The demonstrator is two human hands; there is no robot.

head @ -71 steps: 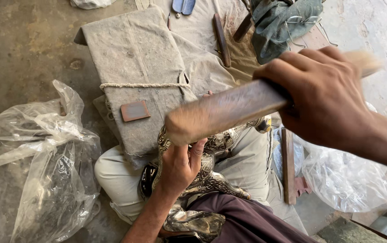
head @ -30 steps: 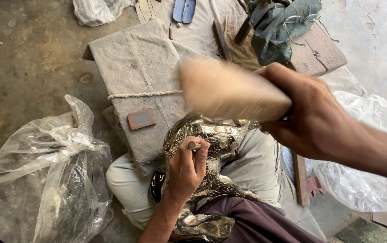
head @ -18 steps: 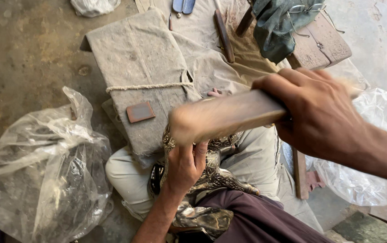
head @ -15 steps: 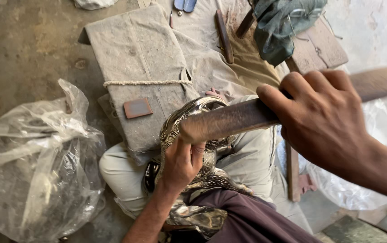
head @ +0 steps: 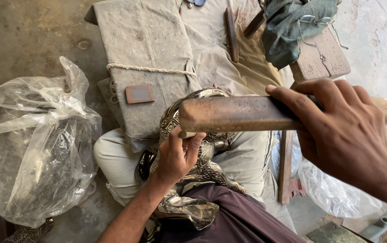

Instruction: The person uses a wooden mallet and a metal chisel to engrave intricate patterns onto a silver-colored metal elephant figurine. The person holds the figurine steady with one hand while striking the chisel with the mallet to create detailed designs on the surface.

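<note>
Right hand [head: 346,135] clamps the hefty wooden mallet [head: 238,113] mid-shaft w/ solid grip, left hand [head: 177,155] pinches prob. a small punch against the thin, dent-prone embossed metal piece [head: 198,171].

Hidden and cropped parts around the two hands.

The right hand [head: 342,135] covers the middle of the wooden bat [head: 243,112], and its wrist runs off the right edge. The bat hides the upper part of the embossed metal piece [head: 189,135]; the left hand [head: 177,155] hides what its fingers pinch. Far beyond the hands, blue-handled scissors [head: 196,2] are cut by the top edge. The contents of the clear plastic bag [head: 31,144], left of the left hand, cannot be told.
</note>
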